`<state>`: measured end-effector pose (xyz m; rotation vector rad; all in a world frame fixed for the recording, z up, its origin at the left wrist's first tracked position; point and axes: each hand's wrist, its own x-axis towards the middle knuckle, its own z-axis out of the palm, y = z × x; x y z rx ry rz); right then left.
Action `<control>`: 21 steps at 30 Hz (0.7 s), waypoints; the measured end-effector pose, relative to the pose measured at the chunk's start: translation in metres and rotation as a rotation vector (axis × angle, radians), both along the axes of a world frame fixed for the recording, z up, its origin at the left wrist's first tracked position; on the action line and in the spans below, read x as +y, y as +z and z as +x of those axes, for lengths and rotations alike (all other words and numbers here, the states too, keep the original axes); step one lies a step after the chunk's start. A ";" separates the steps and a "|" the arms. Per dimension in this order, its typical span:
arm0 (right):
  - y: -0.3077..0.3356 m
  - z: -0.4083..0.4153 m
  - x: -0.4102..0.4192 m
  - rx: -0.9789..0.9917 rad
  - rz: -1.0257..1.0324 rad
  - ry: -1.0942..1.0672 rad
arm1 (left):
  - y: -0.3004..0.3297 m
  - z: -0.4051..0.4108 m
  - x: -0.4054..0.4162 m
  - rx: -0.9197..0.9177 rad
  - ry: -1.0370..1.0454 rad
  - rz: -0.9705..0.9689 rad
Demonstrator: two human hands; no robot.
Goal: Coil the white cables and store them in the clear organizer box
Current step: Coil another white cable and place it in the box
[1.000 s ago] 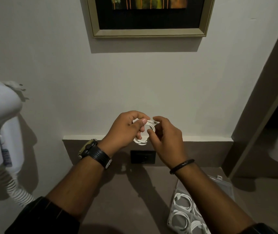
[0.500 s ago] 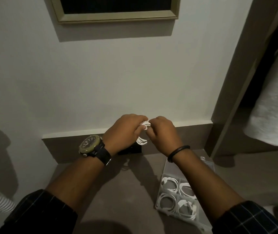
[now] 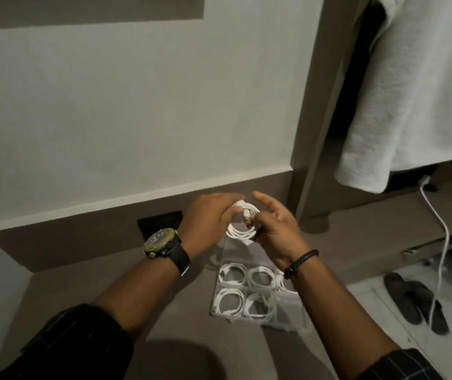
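Observation:
A coiled white cable (image 3: pixel 242 224) hangs in the air between both hands, above the far end of the clear organizer box (image 3: pixel 290 323). My left hand (image 3: pixel 208 215) grips the coil's upper left side. My right hand (image 3: pixel 275 229) pinches its right side with thumb and lower fingers while the index finger points up. Several coiled white cables (image 3: pixel 231 274) lie in the box's compartments on the brown counter (image 3: pixel 181 305). My right forearm hides the box's right part.
A dark wall socket (image 3: pixel 160 223) sits in the backsplash left of my hands. A white towel (image 3: pixel 417 86) hangs at the right. A loose white cable (image 3: pixel 440 242) dangles past the counter edge toward dark slippers (image 3: pixel 414 301) on the floor.
The view has swung down and right, showing the box fully. Both hands have lowered toward the box with the coil, and the right index finger has lifted off it.

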<state>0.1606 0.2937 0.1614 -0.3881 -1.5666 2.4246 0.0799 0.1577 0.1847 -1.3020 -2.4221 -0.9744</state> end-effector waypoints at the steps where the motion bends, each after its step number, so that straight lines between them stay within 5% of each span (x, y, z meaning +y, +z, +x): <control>1: -0.009 0.010 0.010 -0.033 0.053 -0.036 | -0.012 0.006 0.009 -0.089 -0.021 0.018; 10: -0.090 0.101 0.070 -0.396 0.467 -0.092 | -0.129 0.069 0.087 -0.692 -0.116 -0.107; 18: -0.144 0.112 0.066 -0.602 0.583 -0.145 | -0.170 0.072 0.097 -0.512 -0.285 -0.376; 21: -0.151 0.105 0.066 -0.593 0.883 -0.133 | -0.181 0.072 0.094 -0.387 -0.172 -0.340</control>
